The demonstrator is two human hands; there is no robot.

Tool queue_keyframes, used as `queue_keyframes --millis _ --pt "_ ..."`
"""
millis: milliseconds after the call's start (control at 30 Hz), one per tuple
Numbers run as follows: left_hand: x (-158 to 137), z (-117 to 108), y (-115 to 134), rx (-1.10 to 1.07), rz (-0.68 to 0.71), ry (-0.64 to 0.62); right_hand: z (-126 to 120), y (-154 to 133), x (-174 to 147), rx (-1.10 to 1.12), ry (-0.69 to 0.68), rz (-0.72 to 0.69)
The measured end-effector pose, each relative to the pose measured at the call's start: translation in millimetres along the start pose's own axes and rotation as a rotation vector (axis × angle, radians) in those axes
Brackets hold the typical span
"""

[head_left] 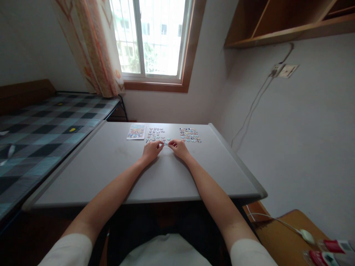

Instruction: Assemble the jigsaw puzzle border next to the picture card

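Both hands meet over the middle of the grey-white table, fingertips close together. Between them are small greenish jigsaw puzzle pieces (165,144). My left hand (152,149) pinches at the left side of these pieces. From the right, my right hand (179,147) pinches at their other side. Just beyond the left hand, loose puzzle pieces (156,130) lie in a spread group. A second group of puzzle pieces (190,133) sits in tight rows past the right hand. The picture card (136,132) with a colourful print lies left of the pieces.
The table (97,177) has raised side edges. A bed with a checked mattress (55,122) stands at the left, a window (149,40) ahead. At lower right, a wooden stool (280,232) bears a white charger (307,236) and red-labelled bottles (337,246). A cable (251,107) hangs along the wall.
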State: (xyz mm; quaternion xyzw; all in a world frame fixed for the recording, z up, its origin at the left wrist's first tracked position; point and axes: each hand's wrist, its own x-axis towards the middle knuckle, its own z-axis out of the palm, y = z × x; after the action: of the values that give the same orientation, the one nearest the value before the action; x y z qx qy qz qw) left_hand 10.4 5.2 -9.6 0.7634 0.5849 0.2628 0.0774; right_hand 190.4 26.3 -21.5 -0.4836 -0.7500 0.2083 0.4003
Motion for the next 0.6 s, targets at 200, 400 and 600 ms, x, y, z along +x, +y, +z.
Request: queue_keyframes --millis 200,400,600 --pt "0.9 1.3 -1.3 0.006 0.009 0.004 -0.7 -3.3 -0.7 -0.003 -0.011 -0.015" --pt "-0.3 -2.0 0.9 0.017 0.002 -0.008 -1.9 -5.8 -1.3 0.0 -0.02 -0.017" --pt "-0.1 -2.6 1.1 0.007 -0.001 -0.005 -0.5 -1.9 -1.3 -0.003 -0.027 -0.031"
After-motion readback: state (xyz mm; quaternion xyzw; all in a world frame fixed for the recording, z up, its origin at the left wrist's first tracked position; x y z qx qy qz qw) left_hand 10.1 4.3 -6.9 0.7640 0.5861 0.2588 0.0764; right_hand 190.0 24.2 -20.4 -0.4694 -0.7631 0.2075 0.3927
